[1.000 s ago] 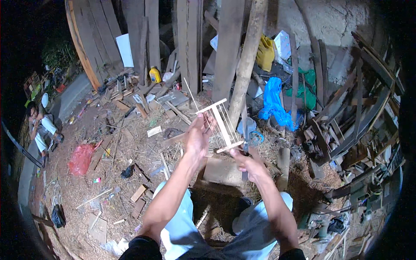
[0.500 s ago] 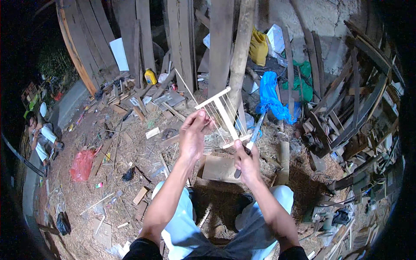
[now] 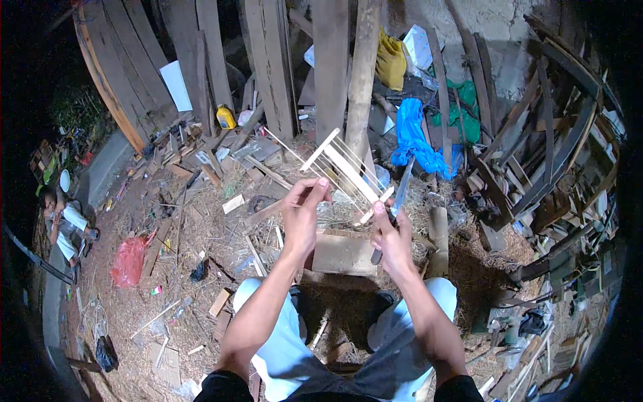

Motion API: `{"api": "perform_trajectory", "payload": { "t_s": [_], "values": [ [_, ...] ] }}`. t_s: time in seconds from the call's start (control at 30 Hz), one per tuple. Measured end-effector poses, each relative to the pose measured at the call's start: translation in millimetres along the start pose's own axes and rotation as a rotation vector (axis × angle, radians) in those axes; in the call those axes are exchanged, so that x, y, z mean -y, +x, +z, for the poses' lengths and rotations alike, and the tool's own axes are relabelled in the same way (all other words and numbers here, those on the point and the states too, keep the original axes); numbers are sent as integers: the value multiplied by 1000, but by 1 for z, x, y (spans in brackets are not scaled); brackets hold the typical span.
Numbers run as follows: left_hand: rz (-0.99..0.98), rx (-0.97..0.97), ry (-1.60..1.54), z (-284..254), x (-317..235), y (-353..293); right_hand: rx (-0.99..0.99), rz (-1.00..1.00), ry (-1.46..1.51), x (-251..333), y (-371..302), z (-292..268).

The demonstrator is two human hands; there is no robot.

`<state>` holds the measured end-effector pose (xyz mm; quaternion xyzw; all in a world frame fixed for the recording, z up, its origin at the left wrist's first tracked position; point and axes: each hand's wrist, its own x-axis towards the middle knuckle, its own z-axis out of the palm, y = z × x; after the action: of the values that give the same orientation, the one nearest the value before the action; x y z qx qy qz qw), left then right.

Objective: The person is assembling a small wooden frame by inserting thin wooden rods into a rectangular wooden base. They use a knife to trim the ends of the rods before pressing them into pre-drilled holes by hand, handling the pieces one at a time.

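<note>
My right hand (image 3: 395, 244) is closed around a knife (image 3: 403, 184), its blade pointing up and away and its dark handle end showing below my fist. The same hand grips the near crossbar of a small pale wooden H-shaped frame (image 3: 351, 175), thumb on top. Thin strands run between the frame's two crossbars. A thin stick (image 3: 280, 142) slants from the upper left toward the frame, passing by my left fingertips. My left hand (image 3: 301, 214) is beside the frame, thumb and forefinger pinched; whether anything is between them is too small to make out.
A wooden block (image 3: 345, 253) lies on the ground before my knees. A blue plastic bag (image 3: 412, 137) hangs beyond the knife. Planks (image 3: 268, 67) lean at the back; scrap wood (image 3: 576, 161) is piled right. A red bag (image 3: 129, 261) and a seated person (image 3: 65, 224) are at left.
The frame has tilted and shifted slightly right and toward me with my right hand. My left fingertips have moved from beside its far crossbar to lower along the strands.
</note>
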<state>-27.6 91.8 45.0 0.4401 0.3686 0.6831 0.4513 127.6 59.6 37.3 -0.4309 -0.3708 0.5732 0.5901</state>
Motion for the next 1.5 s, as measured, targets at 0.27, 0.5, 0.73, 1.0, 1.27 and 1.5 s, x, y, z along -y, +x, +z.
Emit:
{"api": "perform_trajectory", "payload": {
  "t_s": [0.27,0.5,0.73,1.0,1.27,1.5],
  "values": [
    [-38,8,-147,-12,-2,6,74,-140,-211,6,2,-8],
    [36,-3,-109,-13,-2,6,51,-176,-215,6,0,-4],
    [68,14,-3,-3,-7,-2,45,-184,-292,7,-2,-6],
    [0,0,-156,0,-4,0,46,-238,-543,7,3,-15],
    [-168,125,42,-7,-12,2,-56,-564,-639,22,28,-21],
    [-145,221,140,4,4,2,55,-554,-610,14,32,-11]
  ]
}}
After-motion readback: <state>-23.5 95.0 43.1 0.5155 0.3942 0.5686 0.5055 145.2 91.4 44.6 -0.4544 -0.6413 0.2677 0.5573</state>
